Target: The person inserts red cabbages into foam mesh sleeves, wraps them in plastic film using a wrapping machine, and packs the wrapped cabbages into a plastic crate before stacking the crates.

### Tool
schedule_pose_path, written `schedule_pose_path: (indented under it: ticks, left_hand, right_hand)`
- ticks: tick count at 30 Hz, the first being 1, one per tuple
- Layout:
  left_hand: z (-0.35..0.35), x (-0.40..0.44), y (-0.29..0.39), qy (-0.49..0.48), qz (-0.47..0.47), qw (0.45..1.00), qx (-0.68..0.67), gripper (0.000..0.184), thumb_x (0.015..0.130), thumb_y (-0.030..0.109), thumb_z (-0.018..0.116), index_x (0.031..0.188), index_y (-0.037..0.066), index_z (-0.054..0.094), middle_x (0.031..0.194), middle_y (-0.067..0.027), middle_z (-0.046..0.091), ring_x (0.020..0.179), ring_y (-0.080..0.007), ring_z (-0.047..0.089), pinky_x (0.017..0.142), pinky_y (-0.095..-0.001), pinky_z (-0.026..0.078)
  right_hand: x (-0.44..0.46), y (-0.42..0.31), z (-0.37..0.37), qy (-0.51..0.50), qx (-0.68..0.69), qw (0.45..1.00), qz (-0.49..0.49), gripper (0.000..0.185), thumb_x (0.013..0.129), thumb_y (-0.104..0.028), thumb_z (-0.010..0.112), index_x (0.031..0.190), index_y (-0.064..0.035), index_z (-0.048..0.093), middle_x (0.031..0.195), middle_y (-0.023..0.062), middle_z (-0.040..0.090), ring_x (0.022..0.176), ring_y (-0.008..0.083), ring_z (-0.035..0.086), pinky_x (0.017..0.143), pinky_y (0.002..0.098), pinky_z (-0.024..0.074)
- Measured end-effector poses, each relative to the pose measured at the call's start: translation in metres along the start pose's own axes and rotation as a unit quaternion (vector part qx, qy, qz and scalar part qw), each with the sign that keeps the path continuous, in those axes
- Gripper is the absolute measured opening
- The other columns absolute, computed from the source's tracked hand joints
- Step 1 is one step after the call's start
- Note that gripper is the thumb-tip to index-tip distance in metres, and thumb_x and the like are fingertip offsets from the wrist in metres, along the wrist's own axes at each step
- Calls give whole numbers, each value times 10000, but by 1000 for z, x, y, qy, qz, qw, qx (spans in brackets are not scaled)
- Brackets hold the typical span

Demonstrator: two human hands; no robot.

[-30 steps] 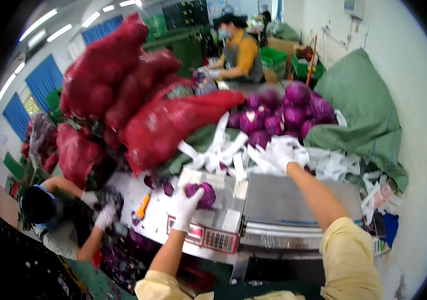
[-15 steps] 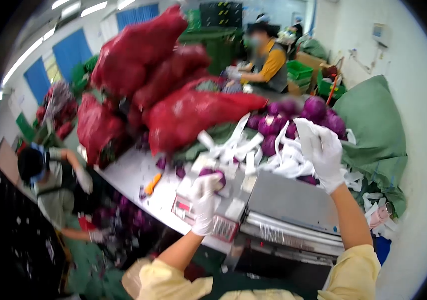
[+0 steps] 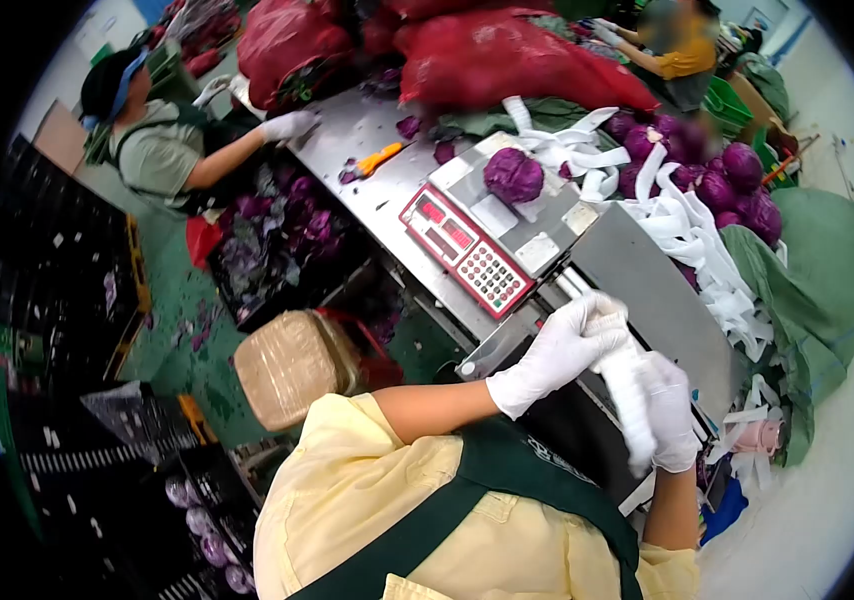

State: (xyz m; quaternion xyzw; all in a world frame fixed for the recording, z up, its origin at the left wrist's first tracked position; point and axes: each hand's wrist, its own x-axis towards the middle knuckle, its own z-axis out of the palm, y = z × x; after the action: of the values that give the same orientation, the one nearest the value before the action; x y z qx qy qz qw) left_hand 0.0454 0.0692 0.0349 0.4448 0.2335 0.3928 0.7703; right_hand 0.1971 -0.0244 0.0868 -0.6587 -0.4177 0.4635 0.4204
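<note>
My left hand (image 3: 562, 350), in a white glove, pinches one end of a white strip (image 3: 625, 395) over the front edge of the grey metal machine (image 3: 647, 290). The strip hangs down beside my right hand (image 3: 669, 412), whose gloved fingers are closed round it. A single purple cabbage (image 3: 513, 176) rests on the scale (image 3: 477, 250), touched by neither hand. More white strips (image 3: 692, 230) lie in a tangle behind the machine, beside a heap of purple cabbages (image 3: 742, 170).
Red mesh sacks (image 3: 517, 60) stand at the back. An orange-handled knife (image 3: 379, 160) lies left of the scale. One co-worker (image 3: 162, 150) is at the left, another (image 3: 682, 55) at the back right. A green sack (image 3: 817, 290) leans at the right.
The view has turned down and left. My left hand has let go of the cabbage on the scale. Both hands have come together in front of the machine with a white strip.
</note>
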Motion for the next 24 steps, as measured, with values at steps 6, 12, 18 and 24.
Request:
schedule_pose_path:
  ticks: [6, 12, 18, 24]
  left_hand:
    - [-3, -18, -35, 45, 9, 999, -26, 127, 871, 73, 677, 978, 28, 626, 1029, -47, 621, 883, -98, 605, 811, -229, 494]
    - [-21, -15, -27, 202, 199, 958, 35, 124, 914, 123, 617, 888, 37, 532, 828, -38, 588, 766, -137, 565, 711, -250, 454]
    - [-78, 3, 3, 18, -215, 969, -118, 193, 961, 206, 561, 1056, 39, 577, 798, 3, 552, 715, -59, 516, 647, -206, 451]
    - [-188, 63, 20, 113, -97, 975, 165, 203, 883, 222, 659, 961, 36, 679, 867, -41, 682, 754, -100, 613, 688, -256, 497]
  right_hand:
    - [18, 40, 43, 18, 126, 982, -142, 372, 975, -204, 550, 1280, 9, 536, 1236, 92, 563, 1108, 153, 538, 962, 265, 426]
    - [31, 56, 69, 31, 164, 983, -70, 158, 941, -177, 619, 948, -20, 606, 825, -17, 609, 741, 62, 529, 705, 223, 451]
    - [79, 2, 61, -28, 101, 985, -138, 192, 1011, -207, 461, 922, -50, 527, 832, 42, 566, 770, 142, 573, 718, 309, 499]
    - [184, -8, 69, -132, -199, 970, -46, 344, 928, -362, 531, 992, -32, 606, 869, 144, 656, 840, 260, 651, 765, 385, 512]
